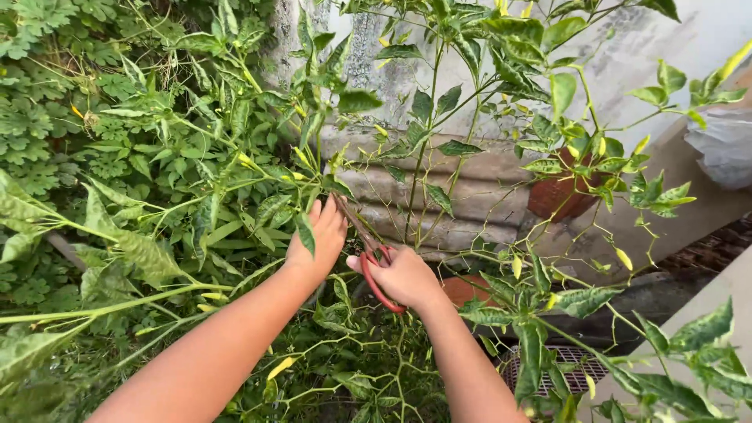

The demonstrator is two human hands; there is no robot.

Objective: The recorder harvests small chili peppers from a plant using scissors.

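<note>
Left hand: your left hand (pixel 317 239) is closed around a thin green stem (pixel 325 182), pinching it just above the blades.
Right hand: your right hand (pixel 403 276) is clenched through the red handles of the scissors (pixel 374 262), blades pointing up toward the left hand.
Stem: it rises from the leafy plant (pixel 204 180) on your left, touching your left fingers; whether the blades already bite it I cannot tell.
Progress: as I judge it, the cut is set up but not made; no cut pieces show.
Around: 2 clay pots, 1 (pixel 560 196) upper right and 1 (pixel 464 288) just beside your right wrist, a stained wall (pixel 470 196) behind, a drain grate (pixel 568 366) below.
In the way: twiggy branches (pixel 427 168) cross close to the blades.
</note>
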